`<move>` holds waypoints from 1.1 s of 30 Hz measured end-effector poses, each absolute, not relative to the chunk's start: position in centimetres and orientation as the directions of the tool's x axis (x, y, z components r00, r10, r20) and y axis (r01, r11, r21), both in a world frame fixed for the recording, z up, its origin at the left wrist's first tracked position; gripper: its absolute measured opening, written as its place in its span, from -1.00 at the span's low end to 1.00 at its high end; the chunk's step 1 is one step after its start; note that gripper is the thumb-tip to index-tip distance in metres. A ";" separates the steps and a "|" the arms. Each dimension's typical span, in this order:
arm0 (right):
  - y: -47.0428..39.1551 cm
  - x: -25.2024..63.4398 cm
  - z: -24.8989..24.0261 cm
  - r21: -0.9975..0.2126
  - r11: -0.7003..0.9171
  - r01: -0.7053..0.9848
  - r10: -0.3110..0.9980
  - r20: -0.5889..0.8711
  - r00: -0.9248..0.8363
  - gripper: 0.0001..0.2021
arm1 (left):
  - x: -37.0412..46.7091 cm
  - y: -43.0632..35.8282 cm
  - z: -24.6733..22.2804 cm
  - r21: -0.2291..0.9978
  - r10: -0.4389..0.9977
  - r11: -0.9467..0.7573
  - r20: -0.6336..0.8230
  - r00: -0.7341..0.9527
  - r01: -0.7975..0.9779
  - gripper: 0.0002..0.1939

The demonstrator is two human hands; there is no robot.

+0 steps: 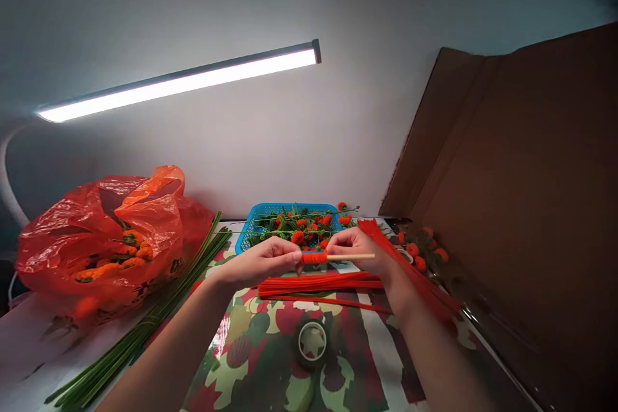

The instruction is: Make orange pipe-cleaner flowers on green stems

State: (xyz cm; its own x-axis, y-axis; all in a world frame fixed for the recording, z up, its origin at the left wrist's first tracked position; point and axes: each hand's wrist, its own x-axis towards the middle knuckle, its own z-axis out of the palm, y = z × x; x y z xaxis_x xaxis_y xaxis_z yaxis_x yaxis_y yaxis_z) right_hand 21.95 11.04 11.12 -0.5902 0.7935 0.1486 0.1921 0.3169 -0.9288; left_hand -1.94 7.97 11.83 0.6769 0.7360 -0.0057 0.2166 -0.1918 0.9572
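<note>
A thin wooden stick (pixel 353 257) lies level between my two hands, with an orange-red pipe cleaner (pixel 314 258) coiled tightly around its left part. My left hand (pixel 268 261) is closed, thumb and fingers pinching the coiled left end. The fingers of my right hand (pixel 355 243) pinch at the coil's right end, and the bare stick sticks out beneath that hand. Just below lies a bundle of red pipe cleaners (pixel 318 284) on the patterned mat (pixel 261 341). Behind my hands stands a blue basket (pixel 251 222) of orange flowers with green stems.
On the left, a red plastic bag (pixel 159 219) holds orange flower heads, beside long green stems (pixel 145 328). A roll of tape (pixel 312 341) lies in front. More red strips (pixel 420 277) and flowers (pixel 420 251) are at right, near a cardboard panel (pixel 521 174). A lit lamp (pixel 183 82) hangs above.
</note>
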 end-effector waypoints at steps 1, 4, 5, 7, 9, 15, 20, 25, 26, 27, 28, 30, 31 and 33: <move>10.9 22.0 11.3 -0.926 0.310 0.216 0.792 0.126 -0.597 -0.68 | -2.1 7.8 12.0 0.928 0.723 -0.226 -0.043 0.690 0.295 -0.56; 10.5 21.8 11.4 -0.853 0.384 0.352 0.828 0.150 -0.540 -0.79 | -2.0 7.6 12.3 0.796 0.758 -0.296 -0.141 0.637 0.528 -0.57; 10.3 21.6 11.3 -0.809 0.429 0.403 0.845 0.201 -0.496 -0.82 | -1.9 7.6 12.2 0.750 0.794 -0.314 -0.127 0.594 0.581 -0.57; 10.0 21.0 11.1 -0.712 0.505 0.489 0.856 0.337 -0.392 -0.85 | -1.4 7.7 12.0 0.687 0.876 -0.329 -0.034 0.481 0.648 -0.57; 9.7 20.4 10.9 -0.650 0.551 0.523 0.832 0.476 -0.285 -0.87 | -0.9 8.0 11.8 0.669 0.932 -0.313 0.079 0.354 0.674 -0.57; 8.9 19.0 11.0 -0.685 0.585 0.434 0.789 0.604 -0.109 -0.84 | 0.2 7.7 11.9 0.703 0.942 -0.328 0.296 0.159 0.631 -0.61; 9.1 18.9 11.1 -0.845 0.499 0.192 0.865 0.500 -0.046 -0.81 | 0.8 7.2 12.2 0.733 0.917 -0.376 0.382 0.115 0.567 -0.62; 10.5 19.7 10.5 -0.957 0.258 -0.129 0.942 0.280 -0.188 -0.79 | 0.7 7.2 12.2 0.750 0.875 -0.481 0.443 0.195 0.454 -0.63; 10.7 20.0 10.5 -0.965 0.217 -0.150 0.940 0.248 -0.236 -0.78 | 0.4 7.3 12.2 0.766 0.876 -0.483 0.416 0.244 0.424 -0.62; 10.9 20.3 10.5 -0.970 0.186 -0.155 0.932 0.224 -0.285 -0.78 | 0.2 7.4 12.1 0.788 0.877 -0.471 0.373 0.302 0.395 -0.61; 11.0 20.6 10.6 -0.975 0.166 -0.145 0.920 0.206 -0.334 -0.78 | -0.1 7.4 12.0 0.813 0.875 -0.451 0.319 0.365 0.370 -0.60; 11.0 21.2 10.8 -0.982 0.156 -0.103 0.886 0.185 -0.426 -0.79 | -0.8 7.6 11.9 0.853 0.850 -0.406 0.222 0.477 0.327 -0.57; 11.0 21.5 10.9 -0.984 0.162 -0.078 0.862 0.179 -0.473 -0.79 | -1.0 7.7 11.8 0.865 0.830 -0.392 0.186 0.526 0.313 -0.56; 10.9 21.9 11.2 -0.982 0.187 -0.019 0.805 0.164 -0.570 -0.81 | -1.5 7.8 11.9 0.865 0.788 -0.386 0.128 0.603 0.320 -0.56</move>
State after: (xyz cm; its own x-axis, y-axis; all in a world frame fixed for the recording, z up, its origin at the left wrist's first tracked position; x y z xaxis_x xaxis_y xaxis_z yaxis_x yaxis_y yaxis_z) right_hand 21.94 10.93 11.18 -0.5696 0.8053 0.1645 -0.0195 0.1868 -0.9822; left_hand -1.50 7.79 11.91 0.6027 0.7877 0.1280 0.3202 -0.3856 0.8653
